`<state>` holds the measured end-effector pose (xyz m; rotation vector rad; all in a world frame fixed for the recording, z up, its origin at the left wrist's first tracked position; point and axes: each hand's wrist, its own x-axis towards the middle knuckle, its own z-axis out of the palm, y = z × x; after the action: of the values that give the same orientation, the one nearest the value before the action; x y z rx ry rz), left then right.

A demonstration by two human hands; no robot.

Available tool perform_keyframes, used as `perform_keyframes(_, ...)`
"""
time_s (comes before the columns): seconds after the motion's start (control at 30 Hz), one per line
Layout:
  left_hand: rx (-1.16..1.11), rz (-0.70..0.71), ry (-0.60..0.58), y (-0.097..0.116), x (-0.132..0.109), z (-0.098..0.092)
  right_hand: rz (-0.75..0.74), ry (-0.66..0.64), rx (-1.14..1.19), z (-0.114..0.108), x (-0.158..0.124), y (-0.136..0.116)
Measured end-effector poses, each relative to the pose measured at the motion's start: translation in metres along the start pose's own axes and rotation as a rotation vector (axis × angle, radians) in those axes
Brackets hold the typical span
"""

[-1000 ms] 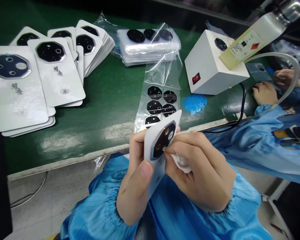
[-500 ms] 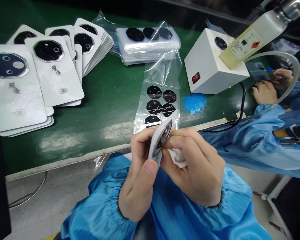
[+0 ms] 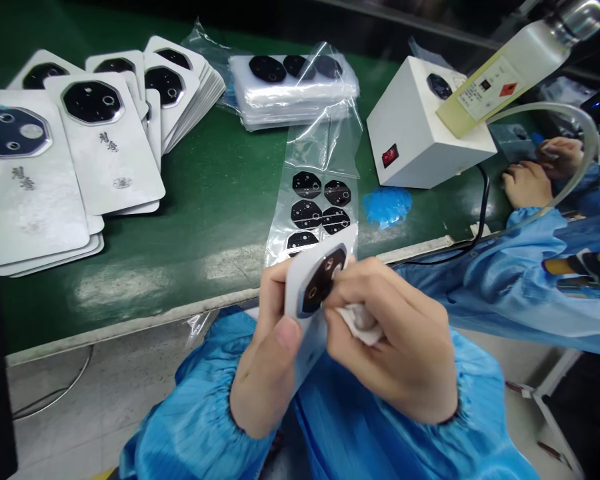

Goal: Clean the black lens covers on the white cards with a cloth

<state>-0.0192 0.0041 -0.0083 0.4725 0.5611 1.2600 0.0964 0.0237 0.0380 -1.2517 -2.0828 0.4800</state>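
My left hand (image 3: 266,357) is closed around the edge of a white phone back cover (image 3: 310,340), tilted with its dark camera window facing my right. Bunched in the curled fingers of my right hand (image 3: 403,340) is a small white cloth (image 3: 361,321). Those right fingertips touch or nearly touch the camera window; the exact contact is hidden. Just beyond the cover, a clear plastic strip (image 3: 323,147) carries several black octagonal lens pieces (image 3: 306,215). More white back covers (image 3: 115,157) lie in overlapping stacks on the left of the green bench.
A packet of plastic sheets (image 3: 300,97) lies at the back. Right of it stand a white box (image 3: 410,133) with a red switch and a leaning bottle of yellowish liquid (image 3: 500,77). A blue blob (image 3: 387,205) sits before the box. Another person's hands (image 3: 530,183) are at far right.
The back cover has turned so that more of its outer face and camera window shows. My right hand has shifted slightly down and right, still with the cloth.
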Motion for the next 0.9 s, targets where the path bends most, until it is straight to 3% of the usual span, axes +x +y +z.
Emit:
perform_keyframes(0.13, -0.298, -0.170, -0.185, 0.010, 0.003, 0.006, -0.065, 0.016, 0.241, -0.020, -0.007, -0.001)
perform_keyframes(0.23, -0.366, -0.244, -0.253, 0.017, 0.003, 0.010, -0.056, 0.099, 0.232, -0.026, -0.014, 0.002)
perform_keyframes(0.5, -0.386, -0.365, -0.212, 0.023, -0.003, 0.012, -0.001, 0.207, 0.117, -0.020, -0.018, -0.001)
perform_keyframes(0.7, -0.421, -0.294, -0.246, 0.021, -0.003, 0.013, -0.052, 0.131, 0.147, -0.026, -0.014, -0.002)
perform_keyframes(0.9, -0.467, -0.332, -0.105, 0.022, -0.004, 0.011, -0.098, 0.119, 0.230, -0.025, -0.010, 0.003)
